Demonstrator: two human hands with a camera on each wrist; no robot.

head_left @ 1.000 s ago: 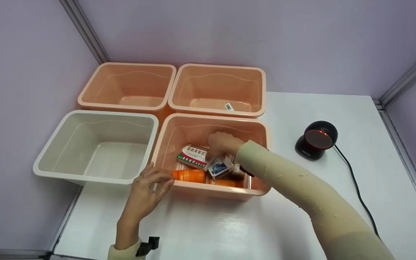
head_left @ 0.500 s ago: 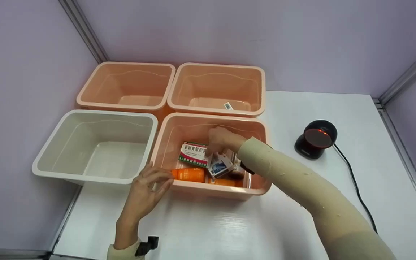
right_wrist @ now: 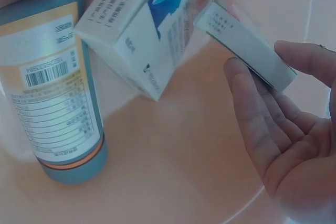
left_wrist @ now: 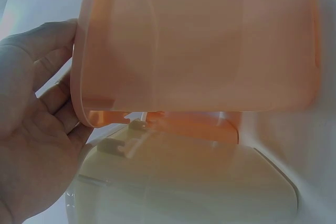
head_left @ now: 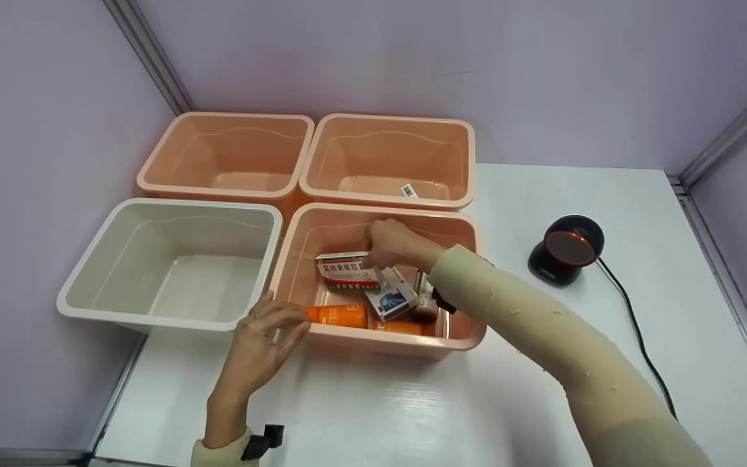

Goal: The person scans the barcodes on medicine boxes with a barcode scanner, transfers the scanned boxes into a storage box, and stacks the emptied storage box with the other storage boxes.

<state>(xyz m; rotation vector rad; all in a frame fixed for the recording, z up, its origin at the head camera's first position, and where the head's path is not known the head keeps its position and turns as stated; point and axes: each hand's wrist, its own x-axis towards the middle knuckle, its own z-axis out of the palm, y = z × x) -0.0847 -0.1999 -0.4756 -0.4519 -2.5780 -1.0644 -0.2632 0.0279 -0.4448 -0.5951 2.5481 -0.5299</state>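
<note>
My right hand (head_left: 390, 243) is down inside the front peach bin (head_left: 386, 347), pinching one end of a white, red and green medicine box (head_left: 347, 272) between thumb and fingers. The right wrist view shows the narrow side of this medicine box (right_wrist: 247, 45) held in the fingertips. A white box with a blue picture (head_left: 393, 299) lies close beside it. My left hand (head_left: 260, 344) holds the bin's front left corner, with thumb and fingers at the rim (left_wrist: 79, 72). An orange bottle (head_left: 341, 316) lies just inside that corner.
A brown bottle with a label (head_left: 425, 301) and another orange item (head_left: 399, 327) also lie in the bin. A grey-white bin (head_left: 172, 319) stands at left, two peach bins (head_left: 227, 193) behind. A black scanner (head_left: 565, 253) with a cable stands at right.
The right hand has moved slightly back and left, tilting the medicine box up and turning it. More of the blue-and-white box now shows. The left hand has stayed at the rim.
</note>
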